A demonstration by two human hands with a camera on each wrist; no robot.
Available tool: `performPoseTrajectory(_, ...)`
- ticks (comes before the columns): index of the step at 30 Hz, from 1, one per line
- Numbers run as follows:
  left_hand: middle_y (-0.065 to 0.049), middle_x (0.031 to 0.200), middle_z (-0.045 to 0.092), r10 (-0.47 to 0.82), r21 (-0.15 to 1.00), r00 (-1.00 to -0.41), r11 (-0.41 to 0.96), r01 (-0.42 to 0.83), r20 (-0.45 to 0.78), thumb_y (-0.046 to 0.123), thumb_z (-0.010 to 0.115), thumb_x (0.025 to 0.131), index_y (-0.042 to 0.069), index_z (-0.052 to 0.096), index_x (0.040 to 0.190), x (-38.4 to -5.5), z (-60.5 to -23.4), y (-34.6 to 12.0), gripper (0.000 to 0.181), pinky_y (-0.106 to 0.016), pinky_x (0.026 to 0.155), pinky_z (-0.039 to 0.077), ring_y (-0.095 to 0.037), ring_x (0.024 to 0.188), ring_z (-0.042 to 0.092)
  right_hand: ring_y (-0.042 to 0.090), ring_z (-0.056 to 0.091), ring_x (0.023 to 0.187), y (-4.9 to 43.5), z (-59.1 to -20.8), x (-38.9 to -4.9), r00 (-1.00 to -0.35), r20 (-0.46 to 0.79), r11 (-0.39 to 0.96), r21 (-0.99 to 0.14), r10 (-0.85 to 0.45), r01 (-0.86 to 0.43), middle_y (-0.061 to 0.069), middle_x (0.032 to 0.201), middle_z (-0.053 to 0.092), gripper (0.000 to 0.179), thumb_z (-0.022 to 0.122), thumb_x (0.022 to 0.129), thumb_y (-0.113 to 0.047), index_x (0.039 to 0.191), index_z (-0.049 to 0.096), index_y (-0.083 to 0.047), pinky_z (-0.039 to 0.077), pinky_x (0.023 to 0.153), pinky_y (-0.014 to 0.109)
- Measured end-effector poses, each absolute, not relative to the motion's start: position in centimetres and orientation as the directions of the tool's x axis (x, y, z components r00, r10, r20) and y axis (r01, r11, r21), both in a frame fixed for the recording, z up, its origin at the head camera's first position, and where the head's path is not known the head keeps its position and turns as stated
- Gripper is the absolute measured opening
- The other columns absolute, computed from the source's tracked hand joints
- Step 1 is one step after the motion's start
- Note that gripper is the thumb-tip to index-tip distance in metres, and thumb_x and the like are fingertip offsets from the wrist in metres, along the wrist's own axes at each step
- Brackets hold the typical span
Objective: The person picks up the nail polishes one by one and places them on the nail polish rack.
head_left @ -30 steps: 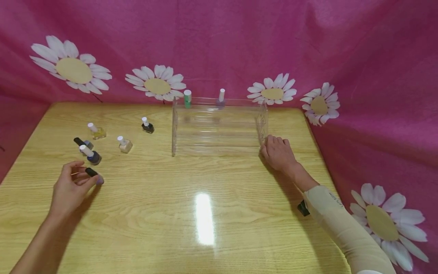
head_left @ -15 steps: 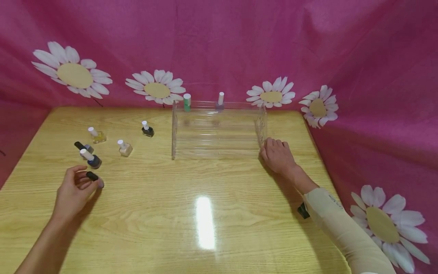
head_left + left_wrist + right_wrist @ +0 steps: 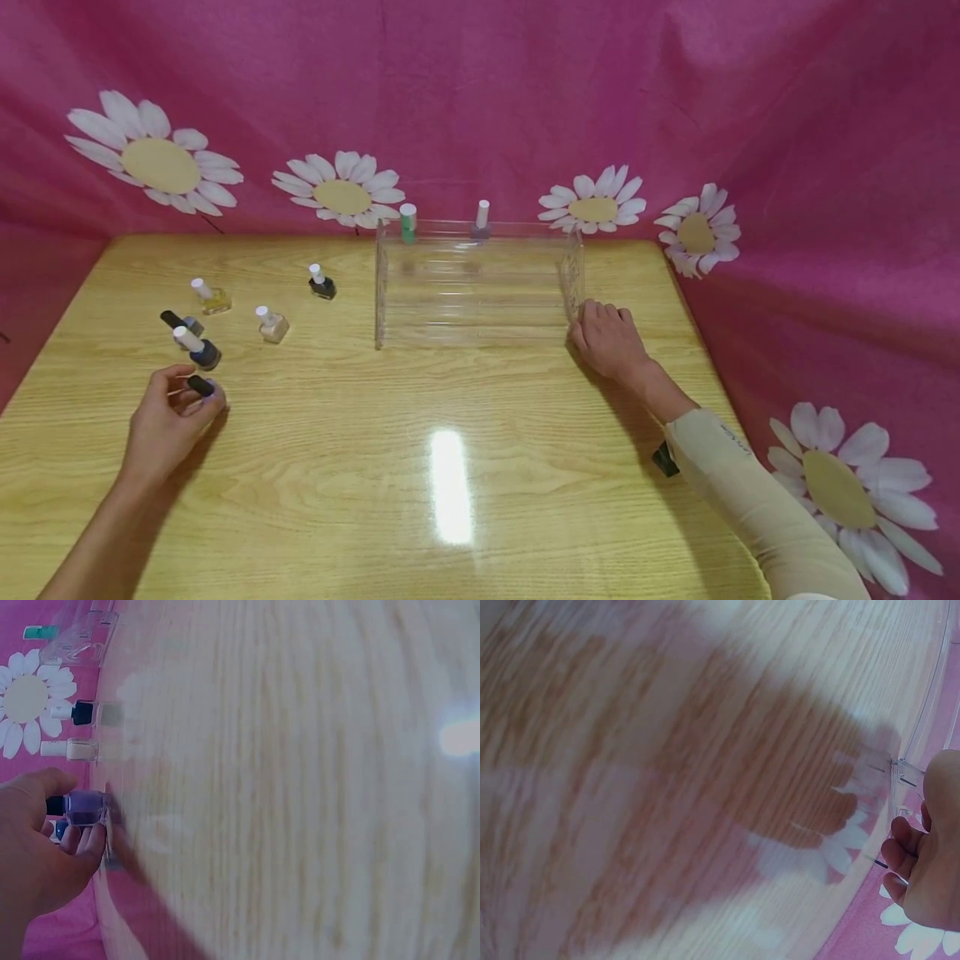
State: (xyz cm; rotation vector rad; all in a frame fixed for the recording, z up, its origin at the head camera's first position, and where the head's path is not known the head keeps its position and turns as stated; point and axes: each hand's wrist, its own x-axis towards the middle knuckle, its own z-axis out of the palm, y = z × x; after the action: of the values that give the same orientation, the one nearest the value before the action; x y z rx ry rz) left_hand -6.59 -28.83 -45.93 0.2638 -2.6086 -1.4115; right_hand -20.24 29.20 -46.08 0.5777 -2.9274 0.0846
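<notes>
My left hand (image 3: 168, 417) holds a purple nail polish bottle (image 3: 86, 802) with a black cap between thumb and fingers, low over the table at the left. Just behind it stands a dark blue bottle (image 3: 204, 353) with a white cap. A clear tiered rack (image 3: 381, 292) occupies the back middle. On its top tier are a green bottle (image 3: 408, 223) and a lilac bottle (image 3: 481, 221). At the rack's front right corner, my right hand (image 3: 611, 337) grips the side panel with curled fingers; the right wrist view shows the fingertips (image 3: 900, 855) at its edge.
More polish bottles stand at the left: a black-capped one (image 3: 172, 319), a yellow one (image 3: 213, 300), a beige one (image 3: 273, 327) and a black one (image 3: 322, 286). A small black object (image 3: 664, 459) is partly covered by the right sleeve. A pink flowered cloth (image 3: 480, 108) hangs behind.
My left thumb and fingers have closed in on the purple nail polish bottle, and the thumb covers more of it. The right hand keeps its place at the rack.
</notes>
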Motion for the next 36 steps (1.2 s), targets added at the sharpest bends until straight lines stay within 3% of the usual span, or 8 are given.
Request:
performPoseTrajectory(5, -0.027, 0.119, 0.050, -0.243, 0.816, -0.968, 0.571, -0.091, 0.062, 0.003, 0.066, 0.092, -0.011, 0.038, 0.136, -6.5, -45.8, -28.8, 0.054, 0.001, 0.072, 0.040, 0.019, 0.085, 0.043, 0.036, 0.049, 0.073, 29.2, -46.1, -20.3, -0.911, 0.170, 0.922, -0.022, -0.377, -0.386, 0.010, 0.074, 0.042, 0.025, 0.040, 0.104, -0.022, 0.087, 0.040, -0.003, 0.039, 0.072, 0.050)
performPoseTrajectory(11, -0.023, 0.116, 0.059, -0.255, 0.794, -0.963, 0.602, -0.089, 0.086, 0.015, 0.068, 0.095, -0.008, 0.055, 0.121, -6.5, -45.7, -28.8, 0.037, -0.001, 0.072, 0.041, 0.021, 0.086, 0.044, 0.036, 0.050, 0.075, 29.2, -46.1, -20.2, -0.917, 0.152, 0.926, -0.029, -0.369, -0.377, 0.010, 0.075, 0.043, 0.025, 0.040, 0.104, -0.023, 0.088, 0.041, -0.004, 0.040, 0.073, 0.050)
performPoseTrajectory(17, -0.029, 0.123, 0.061, -0.225, 0.785, -0.968, 0.617, -0.056, 0.108, 0.020, 0.068, 0.096, -0.008, 0.059, 0.123, -6.6, -45.5, -28.8, 0.040, 0.000, 0.073, 0.040, 0.020, 0.089, 0.043, 0.037, 0.051, 0.078, 29.2, -46.1, -20.3, -0.923, 0.136, 0.929, -0.046, -0.360, -0.368, 0.011, 0.078, 0.044, 0.024, 0.039, 0.104, -0.023, 0.090, 0.041, -0.003, 0.039, 0.073, 0.050)
performPoseTrajectory(21, -0.005, 0.118, 0.065, -0.207, 0.818, -0.963, 0.575, 0.021, 0.171, 0.008, 0.069, 0.094, -0.010, 0.057, 0.125, -6.8, -45.3, -28.3, 0.037, -0.002, 0.079, 0.043, 0.018, 0.095, 0.048, 0.038, 0.052, 0.080, 29.2, -46.1, -20.2, -0.924, 0.136, 0.928, -0.054, -0.358, -0.368, 0.012, 0.079, 0.045, 0.024, 0.039, 0.104, -0.023, 0.091, 0.042, -0.003, 0.039, 0.074, 0.050)
performPoseTrajectory(25, 0.019, 0.110, 0.056, -0.168, 0.845, -0.964, 0.528, 0.091, 0.208, -0.004, 0.066, 0.092, -0.013, 0.052, 0.127, -7.1, -44.6, -27.8, 0.039, -0.004, 0.081, 0.044, 0.013, 0.098, 0.051, 0.038, 0.052, 0.080, 29.2, -46.2, -20.2, -0.926, 0.133, 0.929, -0.063, -0.354, -0.365, 0.011, 0.079, 0.046, 0.024, 0.039, 0.104, -0.023, 0.091, 0.041, -0.003, 0.039, 0.075, 0.050)
performPoseTrajectory(36, 0.021, 0.110, 0.059, -0.025, 0.851, -0.958, 0.467, 0.241, 0.285, -0.013, 0.063, 0.090, -0.010, 0.051, 0.130, -9.3, -40.8, -25.3, 0.042, -0.006, 0.083, 0.045, 0.007, 0.102, 0.056, 0.038, 0.051, 0.077, 29.1, -46.1, -20.2, -0.915, 0.152, 0.921, -0.057, -0.373, -0.385, 0.011, 0.077, 0.044, 0.023, 0.041, 0.104, -0.022, 0.091, 0.041, -0.003, 0.039, 0.073, 0.050)
